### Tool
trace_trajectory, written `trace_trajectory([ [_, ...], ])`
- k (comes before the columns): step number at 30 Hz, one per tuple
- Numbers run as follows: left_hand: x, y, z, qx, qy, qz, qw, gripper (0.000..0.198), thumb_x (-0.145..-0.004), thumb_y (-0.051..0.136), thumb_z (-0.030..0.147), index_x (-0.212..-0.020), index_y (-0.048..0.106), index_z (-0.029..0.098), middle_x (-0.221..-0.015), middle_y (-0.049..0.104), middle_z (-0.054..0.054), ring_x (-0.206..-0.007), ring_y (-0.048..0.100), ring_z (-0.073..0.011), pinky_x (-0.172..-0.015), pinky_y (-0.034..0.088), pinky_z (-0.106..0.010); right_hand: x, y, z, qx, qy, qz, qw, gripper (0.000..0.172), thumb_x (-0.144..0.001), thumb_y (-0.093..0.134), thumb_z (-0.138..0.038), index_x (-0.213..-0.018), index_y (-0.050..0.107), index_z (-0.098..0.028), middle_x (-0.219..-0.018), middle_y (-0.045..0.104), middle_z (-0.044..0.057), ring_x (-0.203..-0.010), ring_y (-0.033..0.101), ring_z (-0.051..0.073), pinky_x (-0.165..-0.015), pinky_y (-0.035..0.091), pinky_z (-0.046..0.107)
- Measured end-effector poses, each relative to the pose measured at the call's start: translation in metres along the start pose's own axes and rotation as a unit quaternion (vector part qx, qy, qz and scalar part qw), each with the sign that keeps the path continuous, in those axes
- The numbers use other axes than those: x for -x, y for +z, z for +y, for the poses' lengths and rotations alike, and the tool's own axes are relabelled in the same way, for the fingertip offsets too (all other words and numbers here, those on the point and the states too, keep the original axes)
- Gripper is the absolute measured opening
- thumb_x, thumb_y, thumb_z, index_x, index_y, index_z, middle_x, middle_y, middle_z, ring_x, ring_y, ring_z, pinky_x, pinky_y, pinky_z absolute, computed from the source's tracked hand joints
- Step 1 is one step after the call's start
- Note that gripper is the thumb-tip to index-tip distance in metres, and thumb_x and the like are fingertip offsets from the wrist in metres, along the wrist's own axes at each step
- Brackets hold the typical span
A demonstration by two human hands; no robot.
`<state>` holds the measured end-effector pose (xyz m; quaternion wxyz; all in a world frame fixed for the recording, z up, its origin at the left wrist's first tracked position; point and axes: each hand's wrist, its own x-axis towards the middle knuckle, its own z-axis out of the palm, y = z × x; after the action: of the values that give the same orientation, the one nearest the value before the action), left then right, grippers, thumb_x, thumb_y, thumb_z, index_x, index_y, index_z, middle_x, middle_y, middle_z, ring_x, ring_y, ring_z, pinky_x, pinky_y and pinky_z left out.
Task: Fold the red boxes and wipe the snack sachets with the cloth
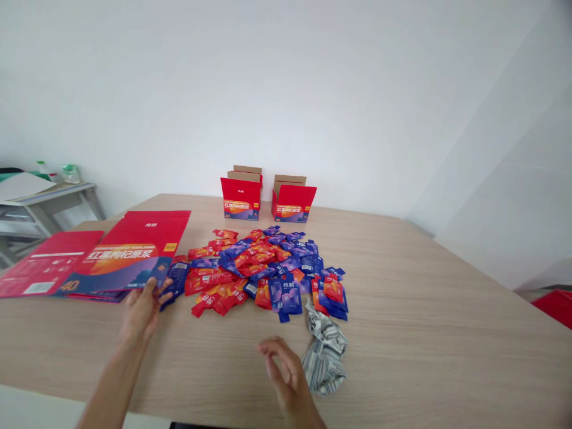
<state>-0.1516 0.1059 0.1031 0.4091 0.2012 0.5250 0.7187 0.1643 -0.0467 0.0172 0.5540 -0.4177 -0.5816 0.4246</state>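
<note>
At the left of the table, my left hand (145, 304) pinches the near right edge of a flattened red and blue carton (134, 238), thumb on top. The carton is tilted up, and more flat cardboard (49, 268) lies beneath and left of it. My right hand (283, 369) hovers over the near part of the table with nothing in it, fingers bent and thumb apart. Beside it on the right lies a crumpled grey striped cloth (326, 351). Beyond both hands spreads a pile of small red and blue sachets (250, 262).
Two opened red boxes, a left one (241, 196) and a right one (292, 202), stand at the table's back near the white wall (286, 89), flaps up. A second table (49, 193) holding papers and bottles is at far left. Something red (556, 307) shows at the right edge.
</note>
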Motion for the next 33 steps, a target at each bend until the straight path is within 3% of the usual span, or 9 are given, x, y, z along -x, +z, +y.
trace_trajectory([
  [2,0.048,0.009,-0.022,-0.002,-0.001,-0.033,0.999,0.011,-0.086,0.072,0.021,-0.087,0.062,0.018,-0.082,0.069,-0.001,-0.069,0.073,-0.0163,-0.041,0.049,-0.014,-0.02,0.008,-0.007,-0.062,0.043,0.028,0.997,0.049,-0.097,0.062,-0.067,-0.132,0.07,-0.033,-0.133,0.071,0.01,-0.115,0.067,0.029,-0.099,0.055,0.043],
  [4,0.098,0.016,-0.045,-0.017,0.012,-0.094,0.995,0.035,-0.075,0.086,0.044,-0.088,0.064,0.019,-0.084,0.071,-0.004,-0.072,0.074,-0.0233,-0.034,0.047,-0.019,-0.041,0.012,-0.013,-0.119,0.069,0.036,0.99,0.07,-0.089,0.067,-0.076,-0.143,0.062,-0.033,-0.143,0.068,0.011,-0.121,0.067,0.031,-0.1,0.056,0.045],
  [7,0.163,0.022,-0.076,-0.059,0.021,-0.194,0.979,0.045,-0.077,0.083,0.06,-0.099,0.069,0.024,-0.091,0.074,-0.007,-0.077,0.074,-0.0275,-0.035,0.051,-0.026,-0.06,0.013,-0.024,-0.164,0.078,0.015,0.983,0.084,-0.081,0.071,-0.081,-0.148,0.058,-0.031,-0.143,0.069,0.011,-0.12,0.07,0.031,-0.1,0.057,0.045],
  [12,0.225,0.027,-0.114,-0.13,-0.001,-0.342,0.931,0.048,-0.09,0.064,0.07,-0.109,0.072,0.026,-0.095,0.076,-0.012,-0.061,0.07,-0.0252,-0.043,0.059,-0.035,-0.051,0.001,-0.044,-0.177,0.114,0.047,0.976,0.066,-0.083,0.073,-0.077,-0.125,0.073,-0.025,-0.101,0.08,0.007,-0.079,0.074,0.025,-0.056,0.057,0.03],
  [15,0.242,0.031,-0.132,-0.149,-0.013,-0.361,0.921,0.052,-0.085,0.069,0.07,-0.108,0.074,0.024,-0.098,0.078,-0.013,-0.065,0.072,-0.0265,-0.051,0.064,-0.039,-0.035,-0.011,-0.051,-0.189,0.116,0.129,0.966,0.055,-0.083,0.081,-0.065,-0.119,0.075,-0.024,-0.097,0.081,0.006,-0.081,0.076,0.024,-0.062,0.061,0.03],
  [19,0.24,0.033,-0.138,-0.112,-0.058,-0.317,0.94,0.054,-0.079,0.081,0.063,-0.115,0.074,0.024,-0.112,0.079,-0.01,-0.097,0.077,-0.0319,-0.086,0.066,-0.043,-0.021,-0.03,-0.053,-0.159,0.07,0.246,0.954,0.056,-0.08,0.084,-0.061,-0.121,0.075,-0.024,-0.112,0.08,0.008,-0.108,0.075,0.028,-0.095,0.062,0.04],
  [23,0.196,0.023,-0.117,-0.042,-0.052,-0.136,0.988,0.068,-0.071,0.087,0.065,-0.124,0.068,0.026,-0.122,0.076,-0.008,-0.13,0.065,-0.0314,-0.12,0.044,-0.049,-0.016,-0.052,-0.047,-0.103,0.058,0.283,0.952,0.055,-0.083,0.081,-0.063,-0.121,0.075,-0.024,-0.116,0.079,0.009,-0.116,0.073,0.028,-0.106,0.058,0.045],
  [28,0.13,-0.004,-0.078,-0.006,0.054,-0.05,0.997,0.083,-0.058,0.097,0.059,-0.127,0.064,0.027,-0.125,0.071,-0.005,-0.131,0.061,-0.0273,-0.127,0.034,-0.049,-0.009,-0.072,-0.023,-0.087,0.048,0.296,0.95,0.059,-0.083,0.078,-0.067,-0.12,0.073,-0.021,-0.111,0.081,0.01,-0.114,0.075,0.029,-0.103,0.059,0.044],
  [33,0.108,-0.024,-0.049,-0.102,0.147,-0.05,0.983,0.089,-0.061,0.094,0.061,-0.136,0.059,0.027,-0.121,0.068,-0.004,-0.117,0.064,-0.0258,-0.119,0.044,-0.048,-0.003,-0.079,-0.011,-0.06,0.041,0.256,0.964,0.061,-0.083,0.077,-0.068,-0.12,0.074,-0.019,-0.115,0.08,0.013,-0.113,0.075,0.03,-0.101,0.06,0.043],
])
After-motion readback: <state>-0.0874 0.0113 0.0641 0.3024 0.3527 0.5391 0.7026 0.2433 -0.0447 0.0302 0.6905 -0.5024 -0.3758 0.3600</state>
